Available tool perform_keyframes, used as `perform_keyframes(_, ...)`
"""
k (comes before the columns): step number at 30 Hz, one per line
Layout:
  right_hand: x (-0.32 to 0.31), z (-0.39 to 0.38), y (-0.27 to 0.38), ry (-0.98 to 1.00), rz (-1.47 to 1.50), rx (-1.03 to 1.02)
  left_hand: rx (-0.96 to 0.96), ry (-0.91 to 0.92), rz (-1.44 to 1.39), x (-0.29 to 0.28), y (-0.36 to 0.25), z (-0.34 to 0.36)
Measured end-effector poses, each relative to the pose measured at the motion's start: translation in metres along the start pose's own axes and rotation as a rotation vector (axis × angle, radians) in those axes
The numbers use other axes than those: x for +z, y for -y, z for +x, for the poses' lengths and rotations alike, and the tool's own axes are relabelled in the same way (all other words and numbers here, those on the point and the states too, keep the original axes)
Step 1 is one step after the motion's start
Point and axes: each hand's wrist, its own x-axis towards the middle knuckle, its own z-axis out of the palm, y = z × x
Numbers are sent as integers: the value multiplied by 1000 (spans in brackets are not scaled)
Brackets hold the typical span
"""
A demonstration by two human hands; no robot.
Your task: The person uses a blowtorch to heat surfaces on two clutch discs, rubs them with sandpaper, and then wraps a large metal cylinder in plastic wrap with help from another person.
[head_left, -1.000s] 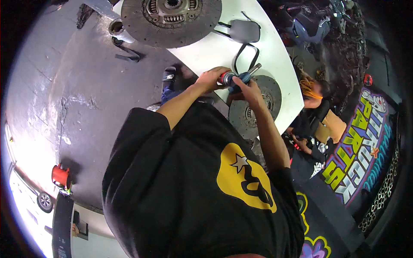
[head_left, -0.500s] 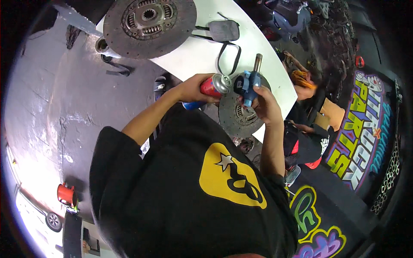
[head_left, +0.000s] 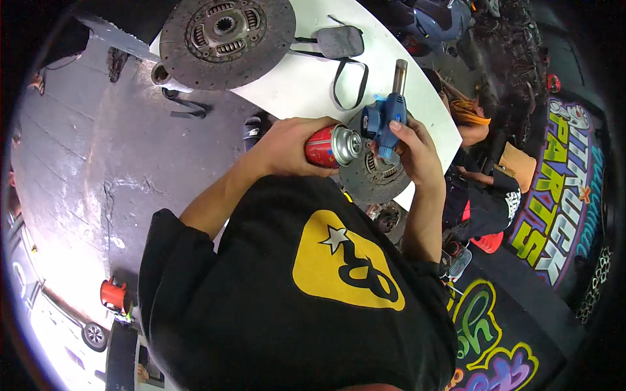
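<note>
My can (head_left: 321,148) is left of my torch (head_left: 392,122); on the table (head_left: 290,91), a pouch (head_left: 340,42) lies right of the far disc (head_left: 227,40).

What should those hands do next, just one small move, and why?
Perhaps line up the can with the torch: the left hand holds the can, the right hand the torch, and the can's metal top faces the torch, close but not joined.

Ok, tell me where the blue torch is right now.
In the head view, the blue torch is near the middle, held in the right hand, just right of the red can in the left hand.
</note>
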Motion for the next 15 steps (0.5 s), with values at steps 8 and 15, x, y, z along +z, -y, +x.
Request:
perform_keyframes(8,-10,-9,7,-8,49,-149,163,-149,47,-2,-2,-6)
perform_keyframes(15,10,-26,21,-1,77,-196,256,-170,128,-13,-15,-1)
